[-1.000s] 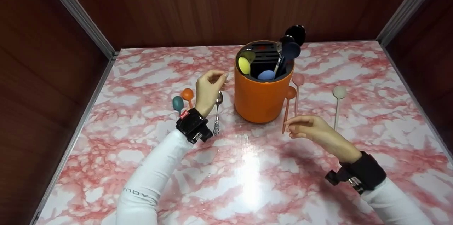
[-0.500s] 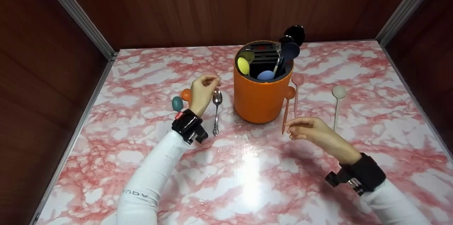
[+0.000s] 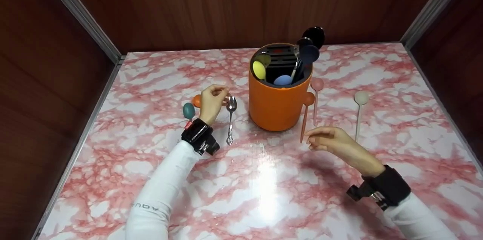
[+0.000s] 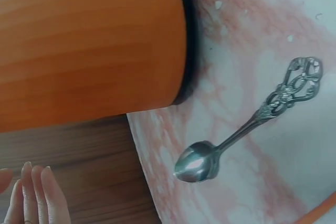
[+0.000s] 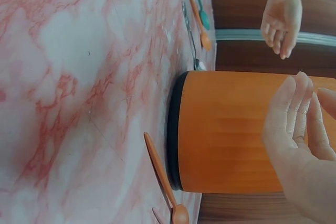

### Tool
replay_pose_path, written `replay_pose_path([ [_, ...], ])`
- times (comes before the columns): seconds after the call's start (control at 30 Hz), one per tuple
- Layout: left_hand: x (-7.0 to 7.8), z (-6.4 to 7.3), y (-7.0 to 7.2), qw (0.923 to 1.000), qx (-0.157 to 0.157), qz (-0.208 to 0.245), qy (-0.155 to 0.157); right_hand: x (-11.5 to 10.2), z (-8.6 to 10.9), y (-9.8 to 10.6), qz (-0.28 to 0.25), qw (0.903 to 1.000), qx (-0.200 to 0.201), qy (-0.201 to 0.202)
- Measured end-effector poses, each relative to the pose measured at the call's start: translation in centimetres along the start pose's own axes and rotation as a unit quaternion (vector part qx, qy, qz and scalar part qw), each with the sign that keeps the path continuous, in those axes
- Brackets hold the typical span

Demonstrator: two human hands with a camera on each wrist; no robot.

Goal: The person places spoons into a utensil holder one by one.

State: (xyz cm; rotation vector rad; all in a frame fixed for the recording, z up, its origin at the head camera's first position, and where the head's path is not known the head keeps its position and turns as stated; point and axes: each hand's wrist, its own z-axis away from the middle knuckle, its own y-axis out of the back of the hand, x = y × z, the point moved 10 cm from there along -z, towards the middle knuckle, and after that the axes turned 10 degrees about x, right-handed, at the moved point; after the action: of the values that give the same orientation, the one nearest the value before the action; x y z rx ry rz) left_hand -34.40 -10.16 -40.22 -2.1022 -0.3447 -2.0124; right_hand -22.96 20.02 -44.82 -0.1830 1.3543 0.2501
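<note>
L hand [image 3: 211, 101], loose & empty, hovers by metal spoon [image 4: 252, 125]; R hand [image 3: 334, 141], ditto, nr terracotta spoon [image 3: 305, 114] (gap unclear). Both spoons flank orange holder [image 3: 277, 108], prob. for easy reach.

Dark letters [image 3: 145, 207] ran across the white left sleeve [image 3: 153, 189], and from where I stood they read AQUA, the outer ones hard to pick out! Up on the black wristband [image 3: 196, 134], a little red tag [image 3: 188, 125] carried pale marks, too small to read. Inside the orange holder [image 3: 277, 108], a red patch [image 3: 278, 50] stayed illegible.
</note>
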Motion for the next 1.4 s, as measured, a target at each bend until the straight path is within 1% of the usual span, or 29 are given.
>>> replay_pose_path([
  [0.1, -0.7, -0.1, 0.1, 0.9999, 0.002, -0.009, 0.008, 0.1, 0.0, 0.1, 0.0, 1.0, 0.001, 0.0],
  [0.3, -2.6, -0.3, 0.5, 0.999, 0.01, -0.037, 0.023, 0.7, 0.2, 0.4, 0.0, 0.9999, 0.009, -0.013],
  [0.43, -3.7, -0.5, 1.1, 0.9984, 0.023, -0.042, 0.03, 0.9, 0.3, 0.5, -0.004, 0.9999, 0.011, -0.012],
  [0.67, -5.9, -1.4, 2.9, 0.9959, 0.062, -0.042, 0.05, 1.3, 0.3, 0.3, -0.035, 0.9993, 0.009, -0.013],
  [0.8, -6.7, -1.7, 3.8, 0.9951, 0.071, -0.027, 0.062, 1.3, 0.4, 0.2, -0.043, 0.9991, -0.001, -0.005],
  [0.87, -7.2, -2.0, 4.4, 0.9937, 0.082, -0.032, 0.069, 1.4, 0.4, 0.3, -0.041, 0.9992, -0.001, -0.005],
  [0.93, -8.2, -2.7, 5.0, 0.9915, 0.094, -0.049, 0.074, 1.6, 0.4, 0.5, -0.036, 0.9993, 0.002, -0.008],
  [1.0, -8.7, -3.0, 5.8, 0.9908, 0.099, -0.054, 0.075, 1.8, 0.4, 0.6, -0.03, 0.9995, 0.007, -0.012],
  [1.03, -10.2, -4.0, 6.1, 0.9913, 0.104, -0.047, 0.064, 1.9, 0.4, 0.7, -0.027, 0.9995, 0.01, -0.014],
  [1.1, -13.2, -5.9, 6.7, 0.9934, 0.105, -0.019, 0.041, 2.1, 0.4, 0.8, -0.027, 0.9994, 0.011, -0.019],
  [1.13, -14.0, -6.5, 7.0, 0.9934, 0.104, -0.018, 0.045, 2.2, 0.4, 0.9, -0.026, 0.9994, 0.011, -0.021],
  [1.17, -14.6, -6.8, 7.2, 0.9934, 0.106, -0.014, 0.043, 2.3, 0.5, 1.0, -0.027, 0.9993, 0.011, -0.022],
  [1.2, -15.3, -7.3, 7.3, 0.9924, 0.113, -0.021, 0.043, 2.3, 0.5, 1.0, -0.028, 0.9993, 0.01, -0.022],
  [1.23, -15.3, -7.3, 7.3, 0.9922, 0.116, -0.019, 0.04, 2.3, 0.5, 1.0, -0.028, 0.9993, 0.01, -0.023],
  [1.3, -12.8, -5.7, 7.4, 0.9891, 0.124, -0.042, 0.067, 2.4, 0.5, 1.1, -0.029, 0.9994, 0.007, -0.019],
  [1.33, -11.5, -4.8, 7.4, 0.9881, 0.124, -0.045, 0.08, 2.3, 0.6, 1.1, -0.029, 0.9994, 0.006, -0.017],
  [1.4, -9.2, -3.2, 7.3, 0.9883, 0.121, -0.034, 0.085, 2.3, 0.6, 1.0, -0.033, 0.9994, 0.002, -0.013],
])
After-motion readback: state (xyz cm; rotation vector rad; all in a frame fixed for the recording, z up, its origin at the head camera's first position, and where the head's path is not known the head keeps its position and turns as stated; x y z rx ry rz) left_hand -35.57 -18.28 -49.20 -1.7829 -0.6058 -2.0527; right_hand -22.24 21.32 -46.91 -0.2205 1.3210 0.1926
